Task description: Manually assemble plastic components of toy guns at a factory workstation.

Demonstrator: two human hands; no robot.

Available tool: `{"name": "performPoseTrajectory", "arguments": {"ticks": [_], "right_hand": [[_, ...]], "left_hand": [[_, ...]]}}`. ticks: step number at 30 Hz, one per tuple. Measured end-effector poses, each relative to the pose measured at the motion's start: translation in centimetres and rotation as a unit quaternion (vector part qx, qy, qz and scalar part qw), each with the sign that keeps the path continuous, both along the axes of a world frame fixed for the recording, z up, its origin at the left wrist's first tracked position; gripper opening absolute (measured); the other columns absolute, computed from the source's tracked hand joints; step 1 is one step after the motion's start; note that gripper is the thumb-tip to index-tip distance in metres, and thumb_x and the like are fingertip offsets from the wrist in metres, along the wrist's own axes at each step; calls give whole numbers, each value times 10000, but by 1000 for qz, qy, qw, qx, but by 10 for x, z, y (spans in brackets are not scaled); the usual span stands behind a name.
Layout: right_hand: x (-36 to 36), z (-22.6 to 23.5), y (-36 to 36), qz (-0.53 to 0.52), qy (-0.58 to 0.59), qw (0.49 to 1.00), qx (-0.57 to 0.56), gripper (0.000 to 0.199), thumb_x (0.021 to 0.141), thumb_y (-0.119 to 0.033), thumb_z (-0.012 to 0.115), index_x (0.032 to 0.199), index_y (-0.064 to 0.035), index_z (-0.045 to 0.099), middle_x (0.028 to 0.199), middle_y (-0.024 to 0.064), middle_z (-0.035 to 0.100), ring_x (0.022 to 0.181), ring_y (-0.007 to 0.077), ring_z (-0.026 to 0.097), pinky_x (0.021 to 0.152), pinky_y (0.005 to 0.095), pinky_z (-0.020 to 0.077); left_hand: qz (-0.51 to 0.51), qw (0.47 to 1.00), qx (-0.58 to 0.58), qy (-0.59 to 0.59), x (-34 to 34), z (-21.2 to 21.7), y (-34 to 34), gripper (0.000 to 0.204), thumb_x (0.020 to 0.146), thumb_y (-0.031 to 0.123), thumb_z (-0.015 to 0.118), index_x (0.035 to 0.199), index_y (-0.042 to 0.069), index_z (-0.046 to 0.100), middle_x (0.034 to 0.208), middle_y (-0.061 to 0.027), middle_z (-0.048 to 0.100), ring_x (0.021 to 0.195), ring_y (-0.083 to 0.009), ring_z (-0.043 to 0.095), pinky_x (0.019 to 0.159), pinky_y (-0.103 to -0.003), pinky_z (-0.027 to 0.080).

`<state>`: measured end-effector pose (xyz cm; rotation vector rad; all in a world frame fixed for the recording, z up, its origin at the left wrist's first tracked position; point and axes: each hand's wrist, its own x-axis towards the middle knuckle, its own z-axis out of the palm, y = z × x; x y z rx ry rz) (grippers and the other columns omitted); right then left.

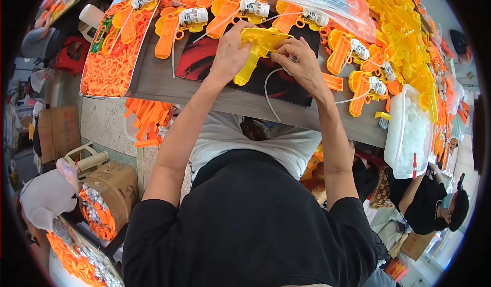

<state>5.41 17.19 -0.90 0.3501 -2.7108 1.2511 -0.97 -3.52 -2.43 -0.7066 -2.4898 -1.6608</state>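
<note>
A yellow plastic toy-gun half shell (257,49) is over a dark red and black mat (204,57) on the workbench. My left hand (230,51) grips the shell from its left side. My right hand (299,62) pinches a small part against the shell's right end, where a thin white tube (267,90) curves down toward the bench edge. Several assembled orange and yellow toy guns with white motor blocks (192,18) lie in a row just beyond my hands.
A white tray of small orange parts (110,67) sits at the left. A clear tub of white pieces (409,133) stands at the right, a heap of yellow shells (404,26) behind it. A person in black (429,205) sits lower right; cardboard boxes (110,187) lower left.
</note>
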Motion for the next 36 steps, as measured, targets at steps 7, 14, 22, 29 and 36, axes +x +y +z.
{"name": "performPoseTrajectory", "arguments": {"ticks": [7, 14, 22, 29, 36], "right_hand": [[3, 4, 3, -3, -2, 1000, 2, 209, 909, -248, 697, 860, -45, 708, 1057, 54, 692, 1012, 199, 646, 1203, 513, 192], [5, 9, 0, -17, 9, 999, 26, 190, 902, -213, 694, 854, -30, 697, 1014, 54, 684, 928, 204, 646, 1197, 509, 202], [5, -2, -3, -40, 18, 999, -12, 158, 873, -144, 712, 854, 12, 692, 926, 67, 675, 805, 198, 632, 879, 352, 499], [-5, 17, -12, -42, -69, 997, 3, 243, 824, -217, 793, 842, 13, 716, 756, 91, 665, 636, 170, 619, 611, 331, 487], [-25, 9, -16, -51, -60, 988, 132, 309, 806, -312, 803, 801, -16, 715, 620, 78, 639, 603, 206, 629, 615, 343, 482]], "left_hand": [[-1, 999, -44, 17, 4, 16, 8, 317, 853, -18, 528, 1165, 22, 560, 942, -274, 656, 936, -456, 640, 817, -494, 493], [-3, 997, -75, 31, 8, 23, 11, 308, 869, -28, 549, 1168, 47, 550, 945, -235, 643, 809, -388, 627, 739, -432, 481], [-17, 992, -77, 96, 18, 30, 22, 317, 859, -33, 516, 1167, 39, 534, 946, -258, 638, 891, -432, 647, 787, -471, 492], [-81, 938, 163, -294, 8, 5, -8, 326, 830, -36, 582, 1147, 25, 530, 980, -173, 656, 887, -381, 663, 766, -457, 519], [191, 930, -179, 256, 45, 10, 11, 344, 852, 136, 715, 1169, 88, 592, 1140, -86, 585, 1080, -294, 543, 941, -422, 393]]}}
